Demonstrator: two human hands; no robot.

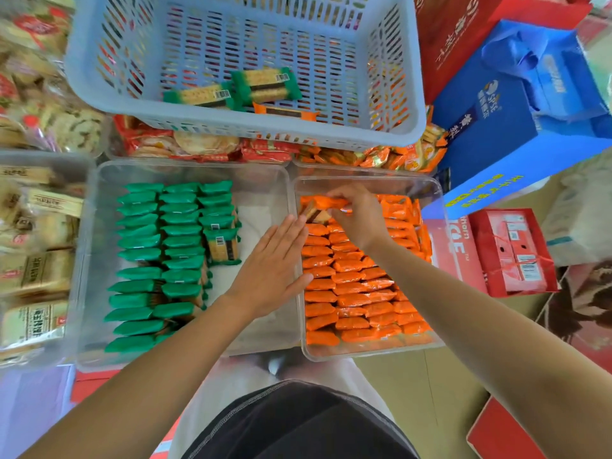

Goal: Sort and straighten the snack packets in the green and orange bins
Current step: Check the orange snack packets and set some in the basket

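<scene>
While the right hand [359, 215] pinches an orange packet [328, 203] at the orange bin's [371, 354] far-left corner, fingertips partly hidden, the left hand [270, 265] lies flat, fingers straight, across the wall shared with the green bin [89, 260]; forearms cover some packets.

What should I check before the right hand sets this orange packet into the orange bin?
1. Grip: right hand pinches the orange packet: ok.
2. Support: left hand flat, fingers straight, against the left orange row: ok.
3. Colour match: packet is over the orange bin: ok.
4. Free slot beneath it: cannot tell, the hands hide it.
5. Blue basket emptied: not ok, it holds green packets and a loose orange packet.
6. Green bin right column straight: not ok, its nearest packet lies label up.
</scene>
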